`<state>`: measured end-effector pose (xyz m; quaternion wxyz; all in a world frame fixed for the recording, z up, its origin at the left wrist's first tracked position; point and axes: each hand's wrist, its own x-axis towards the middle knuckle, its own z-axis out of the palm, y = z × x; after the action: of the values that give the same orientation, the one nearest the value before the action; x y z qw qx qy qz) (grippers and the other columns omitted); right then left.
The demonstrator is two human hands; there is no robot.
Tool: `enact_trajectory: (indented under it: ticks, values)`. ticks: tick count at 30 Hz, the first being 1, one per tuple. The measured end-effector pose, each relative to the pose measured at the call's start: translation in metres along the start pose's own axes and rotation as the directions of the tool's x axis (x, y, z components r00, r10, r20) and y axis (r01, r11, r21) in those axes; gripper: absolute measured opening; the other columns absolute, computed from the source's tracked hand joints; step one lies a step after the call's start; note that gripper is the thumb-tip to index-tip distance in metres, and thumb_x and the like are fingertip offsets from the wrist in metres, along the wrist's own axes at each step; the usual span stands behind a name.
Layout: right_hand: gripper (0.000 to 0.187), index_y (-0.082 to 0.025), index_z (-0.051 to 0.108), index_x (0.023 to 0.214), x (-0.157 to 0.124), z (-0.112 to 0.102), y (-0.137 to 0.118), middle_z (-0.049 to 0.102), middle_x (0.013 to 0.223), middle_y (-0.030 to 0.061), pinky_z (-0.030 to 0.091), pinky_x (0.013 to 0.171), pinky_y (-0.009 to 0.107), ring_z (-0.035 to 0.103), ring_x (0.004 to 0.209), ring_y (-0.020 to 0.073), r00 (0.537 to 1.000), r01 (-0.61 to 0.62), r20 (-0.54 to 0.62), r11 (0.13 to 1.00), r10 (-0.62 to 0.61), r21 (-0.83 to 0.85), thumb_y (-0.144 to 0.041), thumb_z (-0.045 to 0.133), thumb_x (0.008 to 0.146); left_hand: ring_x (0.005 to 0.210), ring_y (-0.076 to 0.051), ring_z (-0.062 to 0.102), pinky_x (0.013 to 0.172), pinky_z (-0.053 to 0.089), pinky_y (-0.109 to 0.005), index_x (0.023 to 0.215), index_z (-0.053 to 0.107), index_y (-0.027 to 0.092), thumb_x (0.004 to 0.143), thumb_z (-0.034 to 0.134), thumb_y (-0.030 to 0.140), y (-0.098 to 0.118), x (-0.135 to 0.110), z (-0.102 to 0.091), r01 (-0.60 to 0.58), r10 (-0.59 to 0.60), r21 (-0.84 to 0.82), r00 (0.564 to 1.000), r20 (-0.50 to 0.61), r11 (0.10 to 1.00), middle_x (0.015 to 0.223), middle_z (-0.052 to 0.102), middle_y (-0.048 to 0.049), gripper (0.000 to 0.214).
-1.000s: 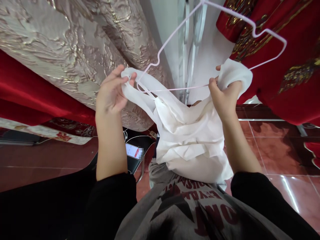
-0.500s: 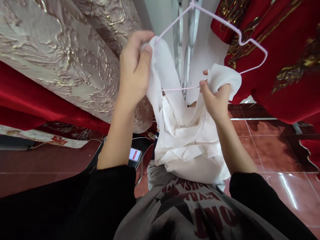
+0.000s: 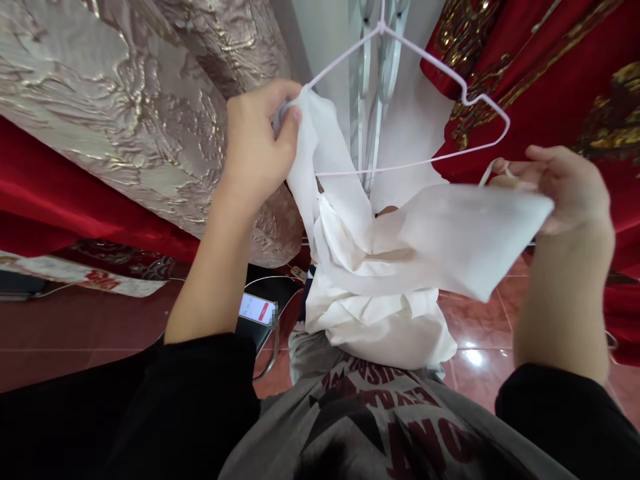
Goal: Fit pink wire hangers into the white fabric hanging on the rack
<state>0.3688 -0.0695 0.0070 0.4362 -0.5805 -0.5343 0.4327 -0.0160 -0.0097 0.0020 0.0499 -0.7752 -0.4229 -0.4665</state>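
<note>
A white thin-strapped garment (image 3: 380,293) hangs in front of my chest, under a pale pink wire hanger (image 3: 425,67). My left hand (image 3: 255,150) is closed, pinching the garment's left shoulder against the hanger's left arm. My right hand (image 3: 560,187) is out to the right, fingers closed on the other thin strap, and pulls a flap of white cloth sideways, clear of the hanger's right end. The hanger's hook goes up out of view at the top.
A red gold-embroidered garment (image 3: 565,100) hangs at the right, a silver-gold brocade cloth (image 3: 125,107) over red fabric at the left. A phone (image 3: 256,310) with a lit screen lies on a dark stool below. The floor is glossy red tile (image 3: 480,340).
My left hand rose and put the left shoulder onto the hanger's left arm. My right hand let go of the hanger's bottom bar and swung out right, stretching the other strap.
</note>
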Motion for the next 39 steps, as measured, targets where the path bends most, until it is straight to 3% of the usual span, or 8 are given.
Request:
enact_trajectory:
  ticks: [5, 10, 14, 17, 22, 26, 30, 39]
  values:
    - [0.049, -0.023, 0.055, 0.1, -0.02, 0.018, -0.001, 0.042, 0.063, -0.008, 0.002, 0.039, 0.015, 0.018, 0.038, -0.003, 0.892, -0.326, 0.336, 0.945, 0.301, 0.02, -0.038, 0.078, 0.059, 0.089, -0.021, 0.068, 0.083, 0.052, -0.03, 0.111, 0.072, 0.014, 0.093, 0.055, 0.017, 0.0, -0.003, 0.004, -0.019, 0.019, -0.005, 1.0, 0.019, 1.0, 0.096, 0.071, -0.0035, 0.025]
    - [0.073, -0.02, 0.052, 0.12, -0.034, 0.058, 0.059, 0.062, 0.102, 0.0074, 0.046, 0.067, 0.025, 0.06, 0.086, 0.0163, 0.951, -0.083, 0.217, 0.861, 0.219, -0.502, -0.058, 0.079, 0.064, 0.09, -0.021, 0.067, 0.082, 0.051, -0.029, 0.112, 0.072, 0.015, 0.092, 0.055, 0.015, 0.0, -0.004, 0.007, 0.007, -0.006, -0.016, 0.999, 0.037, 1.0, 0.1, 0.073, -0.0028, 0.026]
    - [0.09, -0.016, 0.049, 0.131, -0.044, 0.077, 0.096, 0.055, 0.13, 0.0179, 0.047, 0.078, 0.037, 0.061, 0.103, 0.0306, 0.952, -0.023, 0.15, 0.549, 0.268, -0.835, -0.075, 0.068, 0.065, 0.086, -0.022, 0.067, 0.08, 0.05, -0.03, 0.107, 0.073, 0.019, 0.088, 0.058, 0.012, -0.004, -0.003, 0.008, 0.008, -0.007, -0.099, 1.0, 0.01, 0.995, 0.099, 0.074, -0.0029, 0.026]
    - [0.056, -0.014, 0.06, 0.104, -0.053, 0.087, 0.104, 0.06, 0.118, 0.0165, 0.042, 0.072, 0.033, 0.061, 0.09, 0.0264, 0.933, 0.046, 0.213, 0.487, 0.292, -0.872, -0.062, 0.064, 0.075, 0.083, -0.023, 0.066, 0.078, 0.049, -0.031, 0.104, 0.074, 0.02, 0.087, 0.059, 0.012, -0.005, -0.003, 0.008, 0.013, -0.014, -0.136, 1.0, -0.007, 0.991, 0.096, 0.074, -0.0033, 0.024]
    - [0.041, -0.015, 0.049, 0.072, -0.05, 0.082, 0.092, 0.06, 0.077, 0.0079, 0.039, 0.068, 0.028, 0.055, 0.073, 0.0159, 0.96, 0.029, 0.201, 0.65, 0.192, -0.76, -0.051, 0.042, 0.092, 0.084, -0.023, 0.065, 0.076, 0.048, -0.031, 0.108, 0.073, 0.019, 0.091, 0.06, 0.019, -0.004, -0.004, 0.01, 0.014, -0.013, -0.127, 1.0, 0.01, 0.992, 0.095, 0.072, -0.0044, 0.021]
    - [0.044, -0.017, 0.052, 0.077, -0.033, 0.062, 0.073, 0.059, 0.073, 0.0037, 0.045, 0.063, 0.027, 0.052, 0.064, 0.0118, 0.96, -0.218, 0.162, 0.972, 0.23, -0.085, -0.06, 0.058, 0.08, 0.085, -0.024, 0.064, 0.078, 0.048, -0.033, 0.11, 0.073, 0.019, 0.093, 0.06, 0.022, -0.003, -0.005, 0.009, 0.012, -0.01, -0.112, 1.0, 0.012, 0.994, 0.096, 0.072, -0.005, 0.021]
    - [0.028, -0.019, 0.055, 0.077, -0.023, 0.045, 0.057, 0.059, 0.074, 0.0017, 0.052, 0.073, 0.028, 0.057, 0.071, 0.0125, 0.976, -0.204, 0.127, 0.945, 0.176, 0.257, -0.046, 0.063, 0.076, 0.086, -0.025, 0.064, 0.08, 0.048, -0.036, 0.111, 0.071, 0.019, 0.096, 0.061, 0.031, -0.004, -0.006, 0.009, 0.019, -0.017, -0.127, 1.0, 0.017, 0.992, 0.098, 0.071, -0.0059, 0.022]
    - [0.034, -0.021, 0.061, 0.093, -0.034, 0.056, 0.036, 0.062, 0.085, 0.0034, 0.053, 0.08, 0.034, 0.063, 0.085, 0.0185, 0.99, -0.007, 0.14, 0.966, -0.031, 0.259, -0.045, 0.07, 0.07, 0.088, -0.025, 0.065, 0.087, 0.049, -0.036, 0.11, 0.072, 0.02, 0.096, 0.059, 0.026, -0.002, -0.006, 0.009, 0.02, -0.017, -0.127, 1.0, 0.019, 0.992, 0.098, 0.071, -0.0055, 0.02]
